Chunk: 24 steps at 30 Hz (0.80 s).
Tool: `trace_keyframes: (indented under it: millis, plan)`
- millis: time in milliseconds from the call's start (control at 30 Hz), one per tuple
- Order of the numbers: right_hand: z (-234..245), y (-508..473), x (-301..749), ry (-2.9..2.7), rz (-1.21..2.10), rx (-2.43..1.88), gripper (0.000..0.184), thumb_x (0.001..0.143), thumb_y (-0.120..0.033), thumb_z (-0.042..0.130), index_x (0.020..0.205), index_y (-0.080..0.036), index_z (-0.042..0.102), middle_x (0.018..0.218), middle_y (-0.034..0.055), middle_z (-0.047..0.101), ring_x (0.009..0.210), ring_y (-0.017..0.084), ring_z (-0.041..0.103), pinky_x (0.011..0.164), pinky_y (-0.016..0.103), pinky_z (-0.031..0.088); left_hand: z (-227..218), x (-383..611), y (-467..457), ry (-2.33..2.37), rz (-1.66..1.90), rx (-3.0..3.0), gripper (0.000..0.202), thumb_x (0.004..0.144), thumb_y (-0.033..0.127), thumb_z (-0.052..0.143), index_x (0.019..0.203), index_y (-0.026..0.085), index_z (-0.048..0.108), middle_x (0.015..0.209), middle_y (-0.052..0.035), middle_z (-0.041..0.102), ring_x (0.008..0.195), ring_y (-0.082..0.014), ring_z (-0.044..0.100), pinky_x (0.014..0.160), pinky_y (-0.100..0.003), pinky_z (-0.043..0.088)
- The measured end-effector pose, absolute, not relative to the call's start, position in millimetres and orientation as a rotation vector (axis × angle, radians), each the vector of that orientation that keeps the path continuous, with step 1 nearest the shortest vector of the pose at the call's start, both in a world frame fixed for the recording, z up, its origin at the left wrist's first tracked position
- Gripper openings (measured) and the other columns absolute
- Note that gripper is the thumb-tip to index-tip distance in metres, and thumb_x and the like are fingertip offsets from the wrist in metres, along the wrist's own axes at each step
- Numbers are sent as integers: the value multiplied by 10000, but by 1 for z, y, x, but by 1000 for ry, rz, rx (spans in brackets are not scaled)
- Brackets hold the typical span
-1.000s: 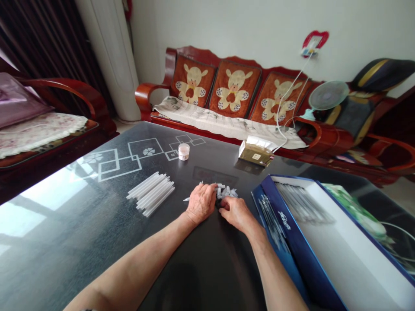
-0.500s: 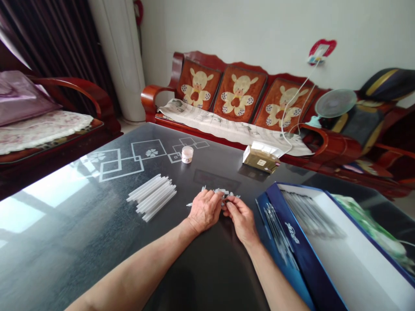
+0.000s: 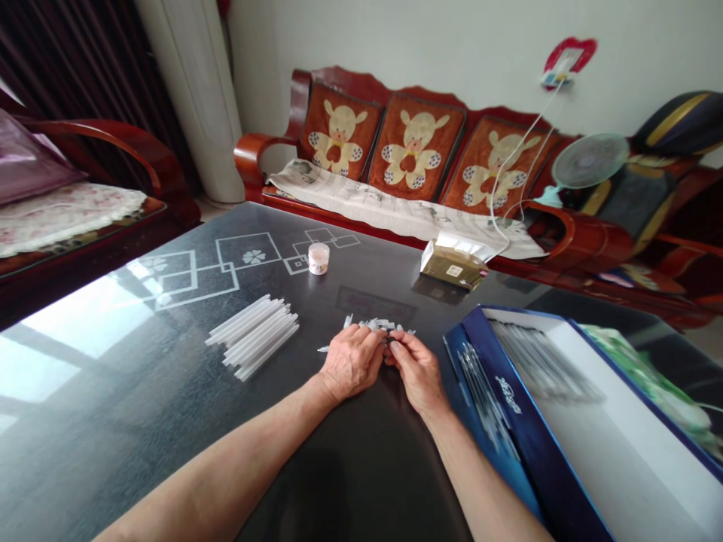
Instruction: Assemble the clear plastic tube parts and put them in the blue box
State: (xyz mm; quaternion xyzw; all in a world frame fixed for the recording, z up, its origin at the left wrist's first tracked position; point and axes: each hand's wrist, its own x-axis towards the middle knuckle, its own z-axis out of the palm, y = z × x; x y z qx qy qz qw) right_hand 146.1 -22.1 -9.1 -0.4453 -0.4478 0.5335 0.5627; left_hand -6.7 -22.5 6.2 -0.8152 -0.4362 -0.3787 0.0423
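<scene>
Left hand (image 3: 351, 363): palm down on the table top, fingers curled over the near side of a small heap of short clear plastic pieces (image 3: 376, 324), not clenched; any grip on a piece impossible to confirm. Right hand (image 3: 415, 370): fingertips drawn together against the right end of the heap; whether a piece sits between them, not determinable from this view. One thin piece (image 3: 323, 349) poking out just left of the left hand.

Heap: loose and jumbled, directly ahead of both hands, mid-table. To the left, a tidy bundle of long clear tubes (image 3: 252, 336), laid side by side, no hand on it. Along the right edge, an open blue box (image 3: 502, 421) holding long clear tubes (image 3: 536, 354), blurred, count impossible.

Near the far edge, a small round jar (image 3: 318, 258) and a cardboard packet (image 3: 453, 265). Table (image 3: 141, 421): dark glass top with a white pattern. Beyond the far edge, a red wooden sofa (image 3: 265, 150) with orange cushions.

Status as seen: short pieces loose in the heap, long tubes bundled and boxed.
</scene>
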Motion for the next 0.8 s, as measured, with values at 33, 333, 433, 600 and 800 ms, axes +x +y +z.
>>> trace_keyframes:
  millis: [33,333,433,600,800]
  plan:
    - [-9,-22,146,-1073,1236,-1061,262,738,-353,735,955,-214,691,817,5,693,712,133,635,649,263,540,6,-7,-22,-1336,-1152,-2497,246,939,236,410,1045,153,615,748,-43,590,695,-181,517,703,-320,459]
    - [-2,-26,142,-1182,1021,-1185,257,750,-370,701,949,-208,702,867,22,714,711,148,651,657,289,568,6,-7,-20,-1397,-1079,-2438,260,956,309,426,1071,259,653,762,-32,594,719,-188,494,724,-351,393]
    - [0,-26,140,-1183,1009,-1205,278,734,-383,704,944,-200,706,853,31,723,688,159,660,658,314,579,7,-7,-20,-1412,-1077,-2433,273,954,291,423,1102,238,646,780,-40,596,732,-192,492,732,-359,385]
    - [2,-27,140,-1206,1001,-1220,303,730,-402,701,949,-193,710,813,39,724,666,173,661,667,333,577,7,-8,-20,-1412,-1065,-2451,282,944,272,427,1121,207,637,793,-47,600,735,-194,490,740,-360,378]
    - [0,-27,143,-1221,1015,-1234,311,758,-453,686,910,-181,683,688,15,678,624,159,624,644,293,539,9,-8,-21,-1372,-1098,-2456,291,950,298,412,1111,205,635,800,-48,598,737,-199,488,743,-367,375]
